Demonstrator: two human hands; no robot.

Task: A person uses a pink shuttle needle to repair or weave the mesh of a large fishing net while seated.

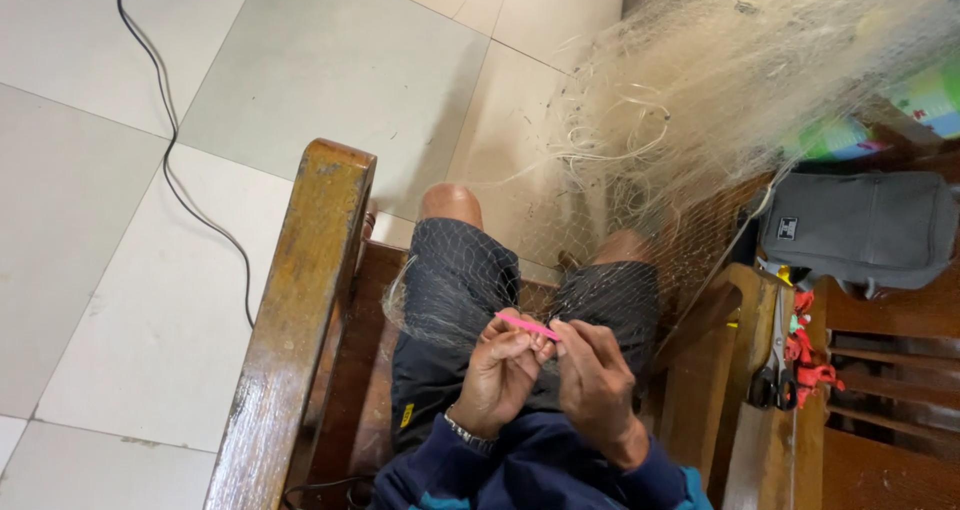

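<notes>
I sit in a wooden chair with a pale fishing net (pixel 720 100) spread over my knees and piled up to the right. My left hand (pixel 498 375) and my right hand (pixel 592 380) meet above my lap. A thin pink netting needle (pixel 527 324) lies across their fingertips. The left hand's fingers pinch its left part, and the right hand's fingers close on its right end together with some mesh. A metal watch is on my left wrist. Dark shorts (pixel 460 300) lie under the mesh.
The chair's wooden armrests rise on the left (pixel 300 310) and right (pixel 745 370). Scissors (pixel 775 370) and red bits (pixel 810 355) lie on the right armrest. A grey bag (pixel 860 225) rests further right. A black cable (pixel 180 160) runs over the tiled floor.
</notes>
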